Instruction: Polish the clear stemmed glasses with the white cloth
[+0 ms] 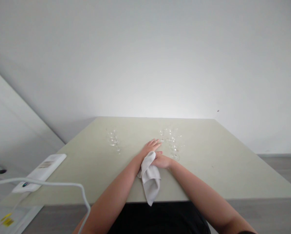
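My left hand [150,147] lies flat on the pale table [208,162] with its fingers stretched toward the wine glasses. My right hand [162,160] is closed on a white cloth [150,178], which hangs down over the table's near edge between my forearms. A group of clear stemmed glasses [174,143] stands just beyond and right of my hands. Further left stand two more clear glasses [112,138].
A white rectangular device [42,170] sits at the table's left corner, with a white cable [62,185] curving across the foreground. A plain white wall rises behind the table. Grey floor shows to the right and below.
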Tool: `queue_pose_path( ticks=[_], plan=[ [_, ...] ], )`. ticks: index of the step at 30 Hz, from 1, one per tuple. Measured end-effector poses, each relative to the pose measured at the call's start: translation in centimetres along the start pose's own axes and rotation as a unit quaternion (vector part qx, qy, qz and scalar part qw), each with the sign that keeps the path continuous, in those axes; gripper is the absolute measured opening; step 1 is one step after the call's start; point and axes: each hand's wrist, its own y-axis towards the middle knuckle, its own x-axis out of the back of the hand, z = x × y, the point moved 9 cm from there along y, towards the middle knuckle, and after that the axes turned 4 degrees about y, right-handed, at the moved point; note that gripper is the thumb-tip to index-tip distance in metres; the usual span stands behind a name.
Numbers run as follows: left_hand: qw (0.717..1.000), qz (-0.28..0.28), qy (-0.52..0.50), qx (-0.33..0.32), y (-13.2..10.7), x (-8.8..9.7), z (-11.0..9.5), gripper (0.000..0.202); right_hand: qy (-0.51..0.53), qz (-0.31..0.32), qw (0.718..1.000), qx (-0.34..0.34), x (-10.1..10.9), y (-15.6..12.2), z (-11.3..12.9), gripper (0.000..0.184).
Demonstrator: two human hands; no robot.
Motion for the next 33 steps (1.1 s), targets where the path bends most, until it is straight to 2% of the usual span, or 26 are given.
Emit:
queue_pose_path(
  ticks=[6, 16, 25, 33],
  plan=[
    [1.0, -0.003, 0.01, -0.002, 0.1, -0.3, 0.1, 0.068, -0.014, 0.015, 1.0, 0.007, -0.2, -0.1, 0.7, 0.019],
    [1.0, -0.007, 0.016, -0.002, 0.1, -0.2, 0.2, 0.07, -0.028, 0.01, 1.0, 0.009, 0.0, 0.1, -0.6, 0.025],
    [1.0, -0.006, 0.024, 0.017, -0.1, 0.2, -0.2, 0.07, -0.006, 0.014, 1.0, 0.009, -0.2, 0.0, 0.4, 0.022],
    [0.999, -0.006, 0.024, 0.027, -0.2, 0.4, -0.3, 0.069, -0.022, 0.009, 1.0, 0.007, 0.1, 0.2, -0.3, 0.024]
  ],
)
